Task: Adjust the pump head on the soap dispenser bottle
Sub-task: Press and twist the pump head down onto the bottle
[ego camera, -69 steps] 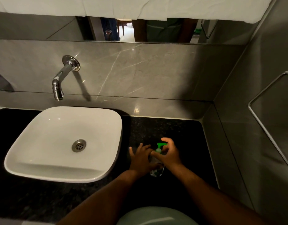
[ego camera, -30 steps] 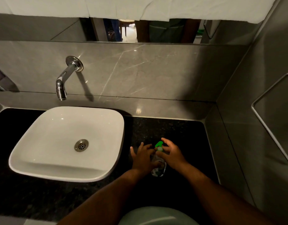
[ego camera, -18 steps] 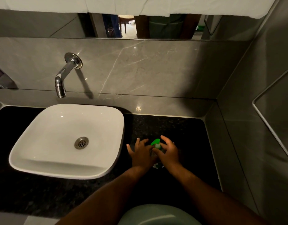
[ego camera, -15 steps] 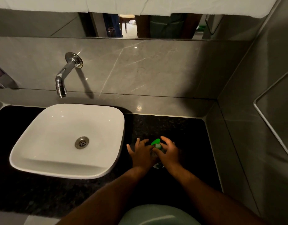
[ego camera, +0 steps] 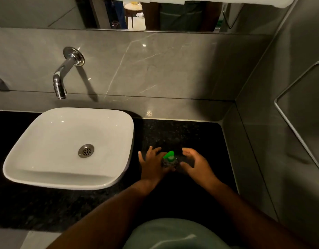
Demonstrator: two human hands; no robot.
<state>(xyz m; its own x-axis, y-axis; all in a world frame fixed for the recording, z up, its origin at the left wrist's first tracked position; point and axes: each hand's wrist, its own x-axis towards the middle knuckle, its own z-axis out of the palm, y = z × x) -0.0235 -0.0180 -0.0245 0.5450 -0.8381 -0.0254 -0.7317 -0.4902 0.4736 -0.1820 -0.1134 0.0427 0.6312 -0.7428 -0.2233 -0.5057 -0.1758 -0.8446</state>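
The soap bottle (ego camera: 170, 163) with its green pump head (ego camera: 168, 155) stands between my hands. My left hand (ego camera: 151, 166), fingers spread, rests against it; my right hand (ego camera: 196, 164) hovers loosely open just beside it.

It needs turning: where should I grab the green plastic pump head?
Pinch the green plastic pump head across its spout, coming from above-right: the spout points left, and the left hand covers the clear bottle's left side.
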